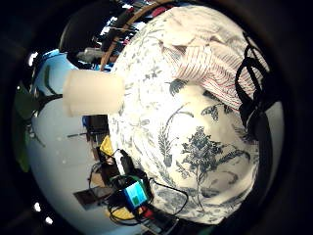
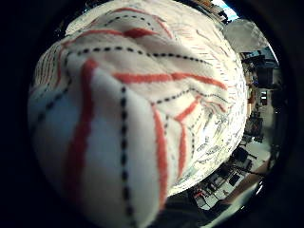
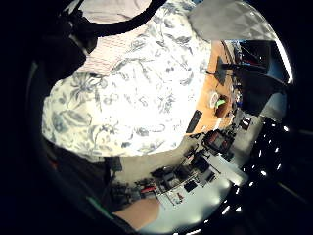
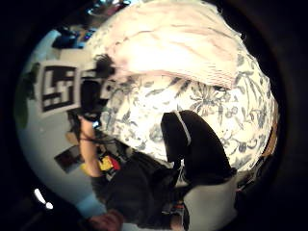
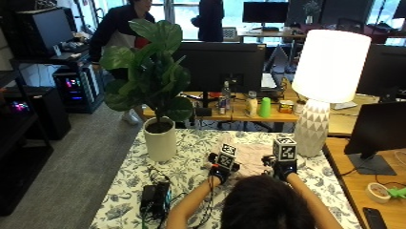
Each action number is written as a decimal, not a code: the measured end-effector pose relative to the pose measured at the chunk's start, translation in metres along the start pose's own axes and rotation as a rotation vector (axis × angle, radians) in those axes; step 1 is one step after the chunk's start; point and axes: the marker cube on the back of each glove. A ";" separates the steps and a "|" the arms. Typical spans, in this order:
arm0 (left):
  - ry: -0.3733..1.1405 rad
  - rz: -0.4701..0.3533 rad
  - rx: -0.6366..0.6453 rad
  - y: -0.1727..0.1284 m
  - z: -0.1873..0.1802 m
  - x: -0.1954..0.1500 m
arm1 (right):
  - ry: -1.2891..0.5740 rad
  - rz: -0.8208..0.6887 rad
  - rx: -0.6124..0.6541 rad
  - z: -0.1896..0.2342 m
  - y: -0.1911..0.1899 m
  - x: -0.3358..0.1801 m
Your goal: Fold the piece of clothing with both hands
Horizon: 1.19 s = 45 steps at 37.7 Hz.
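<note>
Both hands are at the shirt (image 5: 254,153), a pale striped garment lying on the floral tablecloth (image 5: 190,152) just in front of the lamp (image 5: 320,86) and to the side of the potted plant (image 5: 155,95). The left hand (image 5: 222,170) sits at the shirt's near-left edge; its thumb-side palm view is filled with striped cloth bunched close against the palm, so it likely pinches a fold, though its fingers are hidden. The right hand (image 5: 283,167) is at the edge nearer the lamp; I cannot tell how its fingers stand. Judging by the rumpled cloth, folding is at an early stage. Next, both hands should carry the near edge over toward the lamp, evenly, then smooth it.
</note>
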 end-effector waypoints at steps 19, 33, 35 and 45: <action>-0.123 -0.103 0.197 -0.004 -0.029 -0.044 | -0.026 0.096 0.120 0.023 -0.004 -0.012; 0.116 0.261 -0.315 0.102 0.005 -0.015 | 0.056 -0.251 0.060 0.047 0.025 -0.021; 0.065 0.208 -0.353 0.099 0.017 -0.023 | 0.135 -0.255 0.079 0.052 0.015 -0.014; -0.056 0.190 -0.236 0.110 -0.035 -0.034 | 0.283 -0.218 0.159 0.005 0.038 -0.010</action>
